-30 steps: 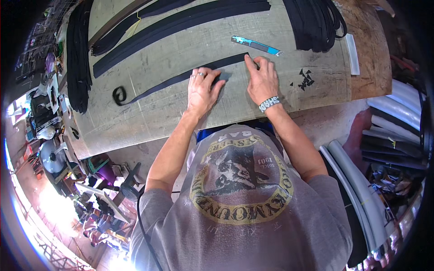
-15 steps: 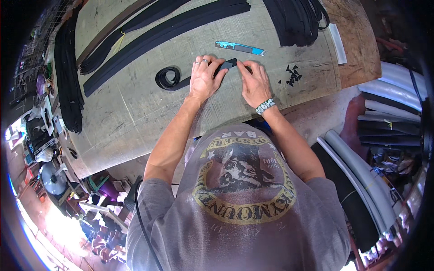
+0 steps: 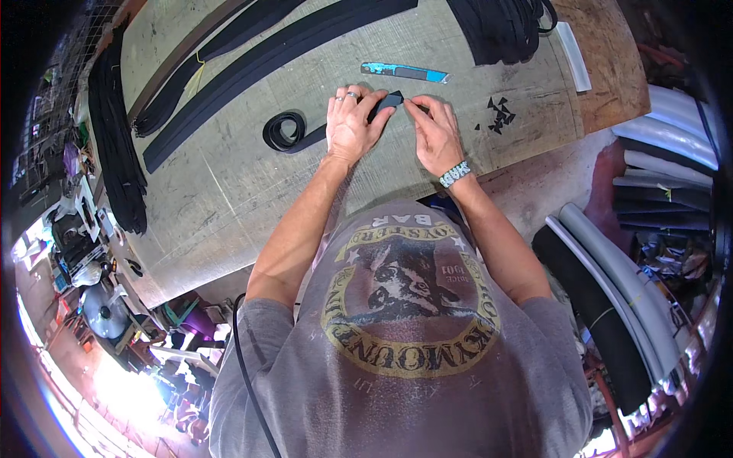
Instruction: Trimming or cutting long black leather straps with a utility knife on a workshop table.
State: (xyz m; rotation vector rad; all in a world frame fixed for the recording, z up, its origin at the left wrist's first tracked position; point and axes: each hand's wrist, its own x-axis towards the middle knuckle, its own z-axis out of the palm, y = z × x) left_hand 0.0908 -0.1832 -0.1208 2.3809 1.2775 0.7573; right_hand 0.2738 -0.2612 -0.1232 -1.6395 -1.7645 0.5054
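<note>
A black strap [image 3: 311, 139] lies across the table, its far part wound into a loose coil [image 3: 284, 131] on the left. My left hand [image 3: 353, 126] rests over the strap, with thumb and fingers closed on it near the end. That strap end [image 3: 392, 100] comes to a point and looks folded or cut at an angle; I cannot tell which. At its tip, my right hand [image 3: 435, 136] pinches with thumb and forefinger. Just beyond my hands lies a blue and black utility knife [image 3: 405, 72]. Small black triangular offcuts [image 3: 501, 118] are scattered right of my right hand.
Long black strips [image 3: 252, 75] lie along the back of the worn table [image 3: 206, 221]. One black bundle [image 3: 114, 145] hangs over the left edge; another [image 3: 504, 30] sits at the back right, beside a white strip [image 3: 573, 57]. Grey material rolls [image 3: 611, 282] stand right of me.
The view has shifted slightly. Both hands stay at the strap end, which looks more pointed now, with the right fingertips still at its tip. The knife and offcuts lie as before.
</note>
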